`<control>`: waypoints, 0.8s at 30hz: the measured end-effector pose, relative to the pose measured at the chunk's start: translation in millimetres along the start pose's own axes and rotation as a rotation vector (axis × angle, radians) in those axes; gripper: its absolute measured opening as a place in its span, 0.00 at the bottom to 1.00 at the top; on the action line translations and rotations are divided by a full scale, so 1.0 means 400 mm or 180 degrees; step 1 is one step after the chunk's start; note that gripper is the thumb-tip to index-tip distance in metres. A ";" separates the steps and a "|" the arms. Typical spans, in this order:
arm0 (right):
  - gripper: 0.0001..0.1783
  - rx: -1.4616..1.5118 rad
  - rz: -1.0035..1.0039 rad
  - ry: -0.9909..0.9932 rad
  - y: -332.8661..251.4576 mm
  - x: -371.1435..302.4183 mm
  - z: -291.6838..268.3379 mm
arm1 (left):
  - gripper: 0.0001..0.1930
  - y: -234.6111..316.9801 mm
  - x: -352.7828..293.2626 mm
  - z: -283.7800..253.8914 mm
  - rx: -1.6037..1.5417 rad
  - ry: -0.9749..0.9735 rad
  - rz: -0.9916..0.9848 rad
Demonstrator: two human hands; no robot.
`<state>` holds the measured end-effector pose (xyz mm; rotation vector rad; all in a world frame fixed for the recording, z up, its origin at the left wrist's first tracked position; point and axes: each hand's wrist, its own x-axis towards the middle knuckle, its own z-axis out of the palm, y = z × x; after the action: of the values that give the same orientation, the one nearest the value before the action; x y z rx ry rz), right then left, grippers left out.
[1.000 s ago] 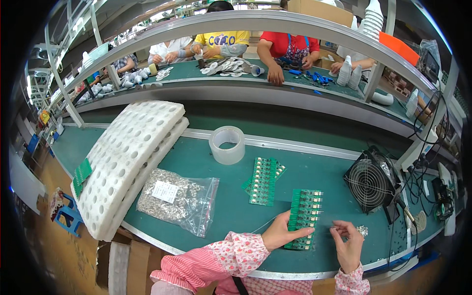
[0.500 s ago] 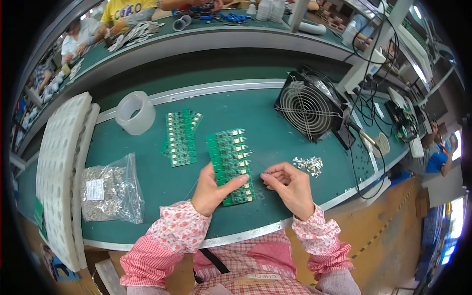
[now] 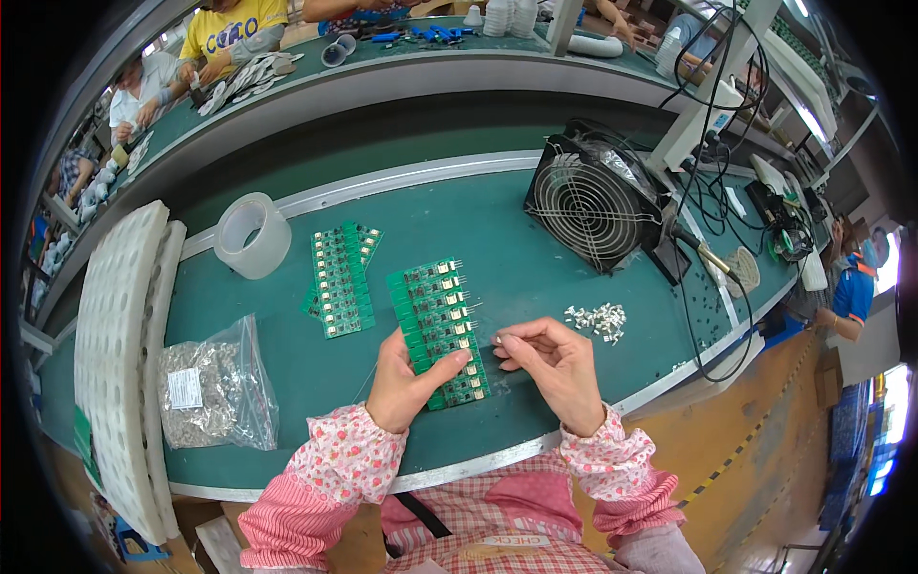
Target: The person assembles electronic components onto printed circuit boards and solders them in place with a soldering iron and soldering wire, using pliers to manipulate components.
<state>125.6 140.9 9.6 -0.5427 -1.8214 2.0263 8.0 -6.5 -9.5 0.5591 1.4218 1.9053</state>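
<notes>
My left hand (image 3: 406, 387) grips a green circuit board panel (image 3: 426, 316) by its lower left part, thumb on top. Pale square parts and thin pins line the panel's right edge. Close beside that edge, my right hand (image 3: 559, 368) pinches a tiny pale metal part (image 3: 498, 341) between thumb and fingertips. To the right of this hand lies a loose pile of small silvery-white parts (image 3: 597, 321). Further left on the green bench, more board panels (image 3: 341, 282) lie stacked, one askew under the other.
A clear tape roll (image 3: 252, 235) and a bag of small metal parts (image 3: 220, 392) lie at the left, beside white foam trays (image 3: 115, 354). A black fan (image 3: 593, 206) stands at the back right, near a soldering iron (image 3: 710, 253) and cables. Other people work beyond.
My right hand has moved slightly left, closer to the panel's edge, and the small part now shows at its fingertips. The panel stays in my left hand; the whole view has shifted a little.
</notes>
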 end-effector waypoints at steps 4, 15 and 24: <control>0.07 0.0357 0.0065 0.0055 -0.004 0.008 0.032 | 0.16 -0.002 0.001 0.001 0.0030 0.0075 0.0109; 0.06 0.0700 0.0003 0.0307 0.043 0.005 0.088 | 0.14 -0.005 -0.004 0.011 0.0070 0.0118 0.0232; 0.06 0.0645 0.0049 0.0353 0.052 0.004 0.106 | 0.12 -0.001 -0.010 0.005 0.0375 0.0249 0.0345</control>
<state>102.5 103.4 -6.9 -0.5980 -1.5317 2.1154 12.1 -8.0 -9.0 0.6350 1.5910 1.9559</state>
